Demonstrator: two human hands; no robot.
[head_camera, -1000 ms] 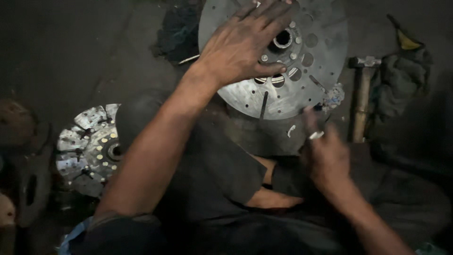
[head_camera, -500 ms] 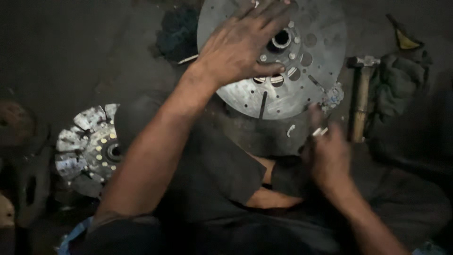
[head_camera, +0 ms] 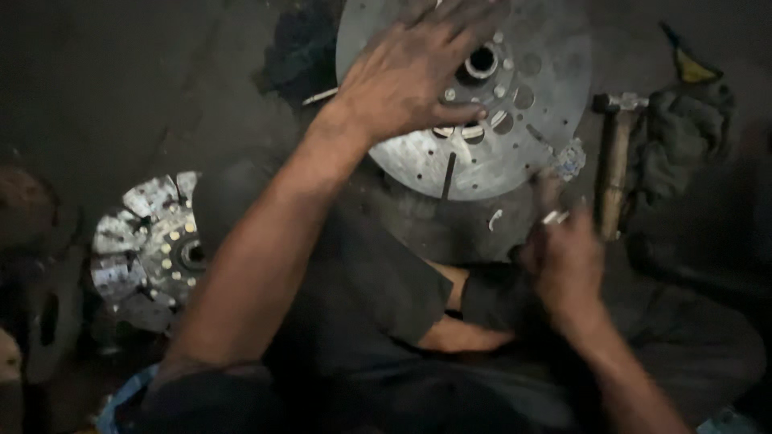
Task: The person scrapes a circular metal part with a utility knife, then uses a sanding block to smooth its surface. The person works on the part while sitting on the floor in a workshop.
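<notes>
The left hand (head_camera: 410,76) lies flat and spread on the round grey steel clutch plate (head_camera: 515,153), fingers fanned toward its central splined hub (head_camera: 480,63), pressing the plate down rather than gripping it. The plate sits in front of the person's knees, on a dark, oily floor (head_camera: 121,88), overlapping what looks like a darker disc beneath it. The right hand (head_camera: 563,257) is curled near the plate's lower right edge, fingers pinched on a small pale metal piece (head_camera: 555,217), possibly a rivet or pin; the blur keeps its shape uncertain.

By the look of it, the work is at the fitting stage: the plate is steadied with 1 hand while a small fastener is carried to it with the other. The next move would call for lining that piece up with 1 of the holes near the rim, with the plate held from turning.

A wooden-handled hammer with a steel head (head_camera: 615,161) lies just right of the plate, next to a crumpled dark green rag (head_camera: 683,137). Well apart on the left rests a second clutch disc with shiny segmented facings (head_camera: 149,249). A small curved metal sliver (head_camera: 494,219) lies below the plate.
</notes>
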